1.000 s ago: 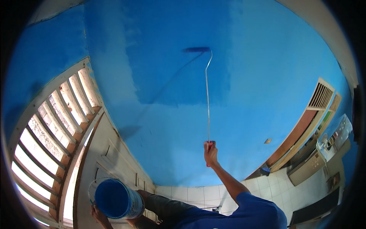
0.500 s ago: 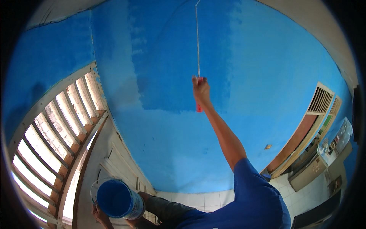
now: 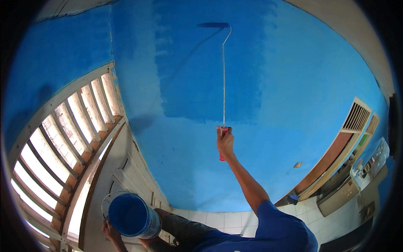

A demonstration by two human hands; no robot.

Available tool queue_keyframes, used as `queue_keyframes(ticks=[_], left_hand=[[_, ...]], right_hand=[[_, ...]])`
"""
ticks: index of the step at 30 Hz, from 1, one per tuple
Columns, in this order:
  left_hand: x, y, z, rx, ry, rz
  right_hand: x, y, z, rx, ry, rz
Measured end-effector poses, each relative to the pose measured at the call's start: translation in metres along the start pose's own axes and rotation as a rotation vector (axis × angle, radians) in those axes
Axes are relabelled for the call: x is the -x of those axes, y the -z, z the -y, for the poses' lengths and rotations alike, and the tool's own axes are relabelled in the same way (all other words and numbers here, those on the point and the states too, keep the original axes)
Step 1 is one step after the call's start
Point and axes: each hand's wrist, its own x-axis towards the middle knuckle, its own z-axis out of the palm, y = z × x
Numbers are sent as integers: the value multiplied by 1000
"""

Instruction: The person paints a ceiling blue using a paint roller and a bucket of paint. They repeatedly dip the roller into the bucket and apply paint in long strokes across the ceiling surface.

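Observation:
My right hand [image 3: 225, 140] is wrapped round the red handle of a paint roller [image 3: 223, 86], arm stretched out before me. The roller's long thin metal rod runs upward to a narrow blue roller sleeve [image 3: 213, 25], which lies level at the wall, over a patch of darker blue paint. Low on the left, my left hand [image 3: 111, 233] grips a blue paint bucket [image 3: 147, 222] at its left side, near the wire handle [image 3: 105, 203]. The bucket is tilted with its mouth towards me, its inside coated blue. Some of the left hand's fingers are hidden.
The wall [image 3: 201, 168] is lighter blue around the dark patch. A slatted window opening [image 3: 79, 122] and a pale door [image 3: 105, 201] stand at left. At right are a doorway with a vent [image 3: 357, 117] and a cluttered cabinet [image 3: 340, 199]. White tiles [image 3: 214, 218] cover the floor.
My right hand has come down the wall with the roller, and the sleeve, formerly out of the picture, now shows. The left hand and bucket have barely shifted.

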Motion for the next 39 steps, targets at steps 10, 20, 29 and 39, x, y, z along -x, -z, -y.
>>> queue_keyframes(ticks=[10, 20, 29, 39], left_hand=[[2, 1, -12, -103, 29, 35], [1, 4, -7, -113, 38, 25], [-1, 3, 1, 58, 38, 29], [-4, 3, 6, -37, 11, 34]], right_hand=[[-111, -39, 73, -60, 141, -71], [59, -50, -38, 13, -49, 37], [251, -41, -148, 91, -353, 151], [287, -8, -186, 162, -395, 229]])
